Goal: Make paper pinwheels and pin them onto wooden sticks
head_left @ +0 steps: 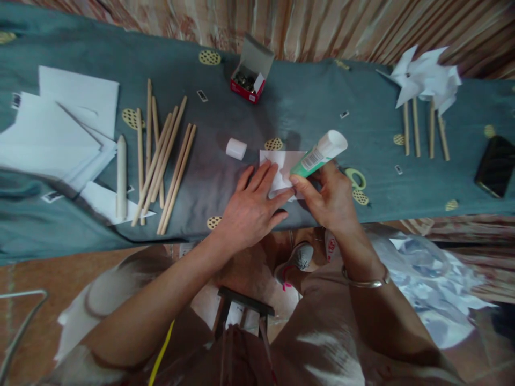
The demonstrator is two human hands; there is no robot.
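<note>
A small white sheet of paper (pixel 295 159) lies on the cloth-covered table in front of me. My left hand (pixel 252 206) rests flat on its left part, fingers spread. In my right hand (pixel 332 195) is a green and white glue stick (pixel 318 155), tilted, its lower end down at the paper. The tip itself is hidden behind my fingers. The white glue stick cap (pixel 236 149) lies apart, left of the paper. Close to my right hand is the pale green handle of what looks like scissors (pixel 355 179), partly covered by the hand.
Several wooden sticks (pixel 161 161), a pale thick rod (pixel 121 179) and white paper sheets (pixel 44 134) lie left. A red box (pixel 246 88) of small metal pieces stands open behind. White paper pinwheels (pixel 424 80) on sticks and a dark phone (pixel 495 166) lie right.
</note>
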